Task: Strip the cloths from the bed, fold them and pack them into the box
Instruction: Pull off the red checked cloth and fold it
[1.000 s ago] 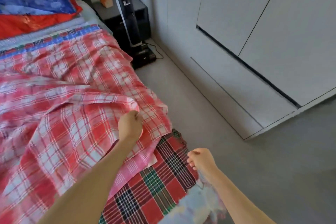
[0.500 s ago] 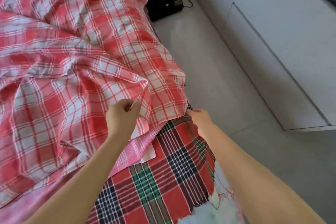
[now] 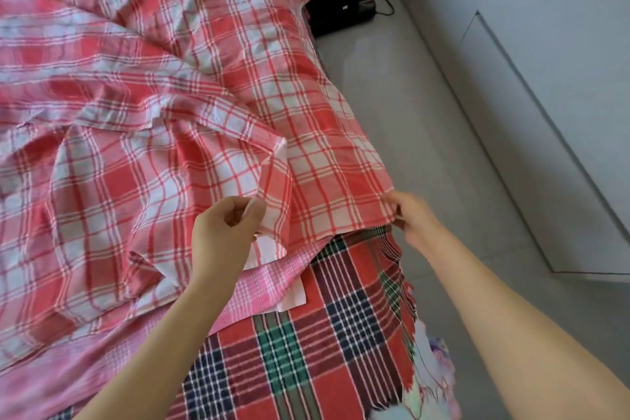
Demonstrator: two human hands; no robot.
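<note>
A large red-and-white checked cloth (image 3: 143, 133) lies rumpled over most of the bed. My left hand (image 3: 223, 235) pinches a folded corner of it between thumb and fingers near the bed's foot. My right hand (image 3: 410, 215) grips the same cloth's lower edge at the bed's right side. Beneath it lies a thin pink checked cloth (image 3: 269, 280). Under that, a darker red plaid cloth (image 3: 306, 351) with green and navy squares and a frayed edge covers the foot of the bed. The box is not in view.
Grey floor (image 3: 426, 147) runs along the bed's right side. White wardrobe fronts (image 3: 545, 61) line the far side of that strip. A black base with a cord (image 3: 341, 3) stands on the floor at the top. A pale floral fabric (image 3: 433, 375) hangs at the bed's bottom corner.
The camera tipped down and moved closer. My right hand rose from beside the bed and took the checked cloth's edge. My left hand kept its hold on the folded corner.
</note>
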